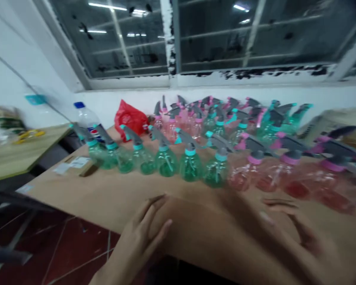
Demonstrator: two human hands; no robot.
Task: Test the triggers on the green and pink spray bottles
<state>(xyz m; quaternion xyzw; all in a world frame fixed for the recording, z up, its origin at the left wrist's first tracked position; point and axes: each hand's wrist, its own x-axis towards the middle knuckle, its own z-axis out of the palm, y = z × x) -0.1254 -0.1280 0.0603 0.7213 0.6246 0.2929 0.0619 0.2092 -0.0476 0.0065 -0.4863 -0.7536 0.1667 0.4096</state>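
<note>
My left hand [145, 227] hovers over the near edge of the brown table [112, 202], thumb apart from the fingers and nothing held. To the right, my right hand [299, 237] is also open over the tabletop, slightly blurred, its fingers loosely curved. Beyond both hands runs a front row of spray bottles. Green ones with turquoise collars, such as this green spray bottle [190, 166], stand left and centre. Pink ones with grey and pink heads, such as this pink spray bottle [252, 170], stand on the right, closest to my right hand. Neither hand touches a bottle.
More pink and green spray bottles [195, 124] crowd the back by the wall. Around them are a red plastic bag [130, 118], a blue-capped drink bottle [86, 116] and a flat cardboard piece [77, 164]. A second table [32, 148] with yellow scissors [29, 135] stands left.
</note>
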